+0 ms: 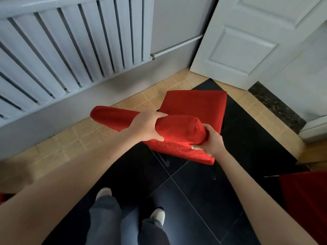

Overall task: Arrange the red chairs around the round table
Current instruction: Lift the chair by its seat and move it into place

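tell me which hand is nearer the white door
The right hand. It grips the right end of the red chair backrest, on the side toward the white door. The left hand grips the backrest further left, toward the radiator.

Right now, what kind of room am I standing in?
Probably a room in a home, near a doorway: a white wall radiator, a white panelled door standing open, a tiled floor, and the red upholstered chair both hands grip.

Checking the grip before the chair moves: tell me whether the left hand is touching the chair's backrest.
Touching. The head view shows the left hand wrapped over the top of the red backrest, fingers and thumb curled round it.
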A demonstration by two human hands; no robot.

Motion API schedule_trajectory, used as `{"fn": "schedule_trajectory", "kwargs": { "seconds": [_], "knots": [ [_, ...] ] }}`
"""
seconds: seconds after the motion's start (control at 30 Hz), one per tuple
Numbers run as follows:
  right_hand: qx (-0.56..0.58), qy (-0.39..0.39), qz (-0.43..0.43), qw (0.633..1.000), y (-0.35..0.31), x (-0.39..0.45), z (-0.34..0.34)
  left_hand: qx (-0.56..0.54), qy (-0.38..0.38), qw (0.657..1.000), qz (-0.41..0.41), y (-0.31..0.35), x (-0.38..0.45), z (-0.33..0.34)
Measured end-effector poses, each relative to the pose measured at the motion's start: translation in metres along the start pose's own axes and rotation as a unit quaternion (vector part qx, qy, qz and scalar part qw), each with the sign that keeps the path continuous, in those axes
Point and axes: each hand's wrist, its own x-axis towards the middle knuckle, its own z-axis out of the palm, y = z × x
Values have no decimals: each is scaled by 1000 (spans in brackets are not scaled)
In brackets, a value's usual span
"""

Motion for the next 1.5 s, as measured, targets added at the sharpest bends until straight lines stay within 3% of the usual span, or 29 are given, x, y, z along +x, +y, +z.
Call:
{"fn": "schedule_trajectory", "kwargs": {
  "seconds": [0.07, 0.27, 0.67, 1.03, 1.5],
  "knots": [
    [15, 3, 4, 1000, 11, -7, -11, -31, -11, 999, -14, 8, -1, 9],
    [59, 12, -6, 998, 25, -28, -33, 90, 3, 990, -108, 4, -4, 29],
    [99, 88, -1, 991, 63, -84, -91, 138, -7, 990, 19, 73, 11, 75],
    [72, 115, 33, 990, 146, -118, -140, 177, 16, 984, 26, 146, 20, 124],
    [68, 79, 88, 991, 210, -136, -139, 229, -30, 972, 44, 188, 28, 156]
  ]
}}
